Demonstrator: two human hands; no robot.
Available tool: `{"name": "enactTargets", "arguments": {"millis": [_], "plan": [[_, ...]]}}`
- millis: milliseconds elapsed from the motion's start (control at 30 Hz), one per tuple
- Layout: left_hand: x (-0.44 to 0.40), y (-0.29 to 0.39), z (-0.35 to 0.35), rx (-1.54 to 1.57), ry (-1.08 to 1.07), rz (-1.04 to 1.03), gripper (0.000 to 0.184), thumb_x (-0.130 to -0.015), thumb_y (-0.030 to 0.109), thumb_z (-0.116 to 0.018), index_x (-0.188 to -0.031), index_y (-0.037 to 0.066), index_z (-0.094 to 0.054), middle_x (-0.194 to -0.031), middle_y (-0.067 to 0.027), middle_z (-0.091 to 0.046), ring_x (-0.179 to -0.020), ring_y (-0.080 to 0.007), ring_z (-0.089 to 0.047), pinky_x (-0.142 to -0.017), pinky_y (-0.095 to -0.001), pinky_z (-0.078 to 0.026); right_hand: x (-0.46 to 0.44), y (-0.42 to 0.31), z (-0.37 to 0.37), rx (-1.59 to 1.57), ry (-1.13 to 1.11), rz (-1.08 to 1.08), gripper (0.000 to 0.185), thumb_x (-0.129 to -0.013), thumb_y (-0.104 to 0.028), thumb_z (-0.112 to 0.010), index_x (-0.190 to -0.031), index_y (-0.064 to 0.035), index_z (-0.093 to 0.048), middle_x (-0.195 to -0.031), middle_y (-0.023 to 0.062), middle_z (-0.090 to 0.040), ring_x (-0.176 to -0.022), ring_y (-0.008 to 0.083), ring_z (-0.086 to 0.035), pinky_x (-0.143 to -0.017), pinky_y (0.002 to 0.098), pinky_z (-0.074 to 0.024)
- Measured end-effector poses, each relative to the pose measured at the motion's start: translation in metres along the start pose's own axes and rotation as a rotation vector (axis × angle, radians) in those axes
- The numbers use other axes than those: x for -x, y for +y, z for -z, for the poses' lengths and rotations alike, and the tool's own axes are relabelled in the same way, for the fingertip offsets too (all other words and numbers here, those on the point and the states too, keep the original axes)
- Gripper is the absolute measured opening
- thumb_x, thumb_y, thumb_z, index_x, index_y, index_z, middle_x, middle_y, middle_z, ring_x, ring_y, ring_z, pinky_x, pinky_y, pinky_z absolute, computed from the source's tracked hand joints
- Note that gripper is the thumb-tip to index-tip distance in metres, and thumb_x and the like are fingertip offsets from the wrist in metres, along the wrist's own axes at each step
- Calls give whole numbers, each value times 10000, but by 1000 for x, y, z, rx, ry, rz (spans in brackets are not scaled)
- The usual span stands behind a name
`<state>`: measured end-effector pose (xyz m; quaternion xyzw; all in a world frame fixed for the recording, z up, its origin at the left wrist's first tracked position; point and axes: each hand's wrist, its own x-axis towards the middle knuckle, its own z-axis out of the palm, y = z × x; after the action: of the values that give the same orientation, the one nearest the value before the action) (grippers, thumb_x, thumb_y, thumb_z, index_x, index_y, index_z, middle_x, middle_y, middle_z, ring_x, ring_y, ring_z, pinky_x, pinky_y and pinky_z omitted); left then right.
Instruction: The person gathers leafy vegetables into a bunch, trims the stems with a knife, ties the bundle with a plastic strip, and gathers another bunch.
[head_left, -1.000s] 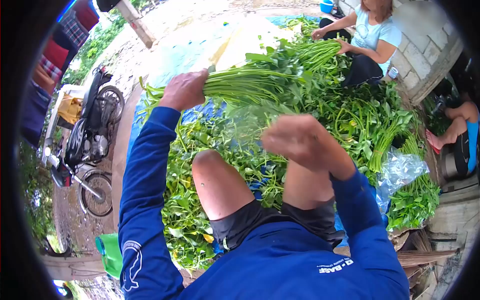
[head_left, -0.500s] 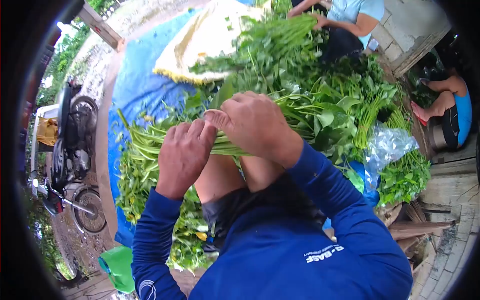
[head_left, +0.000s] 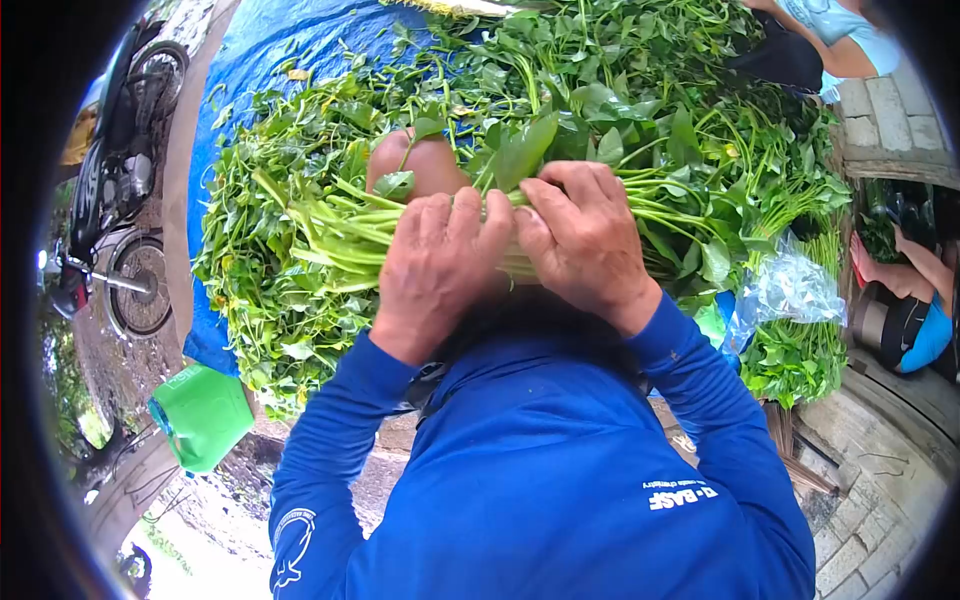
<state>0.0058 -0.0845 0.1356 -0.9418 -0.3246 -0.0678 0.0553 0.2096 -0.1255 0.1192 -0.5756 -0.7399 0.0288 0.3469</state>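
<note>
head view shows two bare hands together on one bundle of green stems [head_left: 345, 235], which lies crosswise in front of the body, over the lap. the left hand [head_left: 440, 262] has its grip closed around the stems, with the fingers folded over the top. the right hand [head_left: 585, 240] is just beside it, and its grip is also closed, pinching the stems, with the thumb and the forefinger near the left hand. what the fingers do under the bundle is hidden, so i cannot tell this. the thick bare ends of the stems point to the left, and the leafy part spreads to the right. one knee [head_left: 412, 165] shows just behind the bundle.

around it, a wide pile of loose greens [head_left: 265, 310] lies on a blue sheet [head_left: 275, 55]. at the right, a clear plastic bag [head_left: 790, 285] rests over other leafy bundles [head_left: 795, 365]. on the left side there is a green container [head_left: 205, 415] near the corner of the sheet, and a motorcycle [head_left: 135, 175] on the wet ground. a person in a light blue shirt [head_left: 850, 35] is partly visible at the upper right, and another person [head_left: 925, 300] is at the right edge.
</note>
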Motion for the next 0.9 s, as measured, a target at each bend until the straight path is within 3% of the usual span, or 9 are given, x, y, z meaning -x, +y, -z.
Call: {"name": "enactTargets", "arguments": {"millis": [100,133,233,267,400,533,633,767,900], "plan": [[19,19,2,23,-33,96,643,-862,192,-706,-1461,51,-520,-1320,-146,-591,-1213,-325,-593,-1044,-464,-479,14,-11,5,37,-76,-2,328,-894,-243,-743,-1150,-37,-721,-1099,113,-626,-1037,313,-599,-873,457,-477],[27,22,14,103,-144,101,774,-841,234,-777,-1521,20,-477,-1429,-197,-551,-1333,-379,-539,-1136,-505,-433,16,-18,12,59,-174,-15,389,-891,-261,-748,-1209,-41,-707,-1116,109,-618,-1043,307,-590,-869,448,-470],[37,24,43,381,-210,144,842,-827,280,-832,-1536,8,-470,-1491,-217,-520,-1395,-408,-500,-1184,-528,-397,14,-33,32,53,-380,-75,497,-854,-256,-797,-1294,-45,-702,-1166,112,-612,-1064,318,-578,-900,452,-473],[37,23,49,396,-196,151,743,-852,297,-837,-1467,-3,-549,-1470,-223,-561,-1384,-409,-524,-1172,-511,-428,15,-34,34,88,-402,-45,457,-900,-309,-755,-1259,-34,-687,-1156,118,-611,-1068,309,-576,-890,455,-458],[37,10,62,645,-195,230,550,-839,243,-868,-1289,-4,-671,-1307,-201,-677,-1269,-386,-614,-1068,-461,-517,23,-41,39,6,-364,-27,480,-878,-297,-783,-1269,-34,-690,-1193,115,-619,-1057,309,-572,-875,445,-453],[16,-8,66,420,-70,273,599,-787,267,-898,-1297,35,-685,-1223,-189,-667,-1131,-392,-632,-973,-489,-514,36,-46,47,-25,-454,-43,473,-850,-293,-809,-1251,-62,-708,-1174,98,-625,-1030,305,-577,-841,436,-449],[1,-15,57,405,-304,271,636,-777,308,-897,-1301,33,-667,-1236,-181,-655,-1107,-397,-627,-967,-488,-508,40,-49,50,-21,-457,-47,479,-836,-292,-821,-1247,-70,-714,-1160,98,-629,-1037,309,-579,-852,438,-458],[-4,2,54,407,-231,193,547,-872,289,-819,-1332,41,-657,-1271,-177,-652,-1144,-378,-633,-949,-473,-522,44,-49,55,-34,-453,-72,493,-806,-268,-845,-1242,-73,-724,-1158,98,-633,-1050,312,-585,-877,439,-475],[20,17,55,400,-261,254,492,-907,259,-789,-1326,34,-663,-1306,-159,-645,-1153,-350,-638,-920,-453,-535,40,-54,64,-56,-424,-82,477,-789,-214,-847,-1232,-76,-736,-1199,104,-646,-1092,303,-603,-919,438,-489]]}}
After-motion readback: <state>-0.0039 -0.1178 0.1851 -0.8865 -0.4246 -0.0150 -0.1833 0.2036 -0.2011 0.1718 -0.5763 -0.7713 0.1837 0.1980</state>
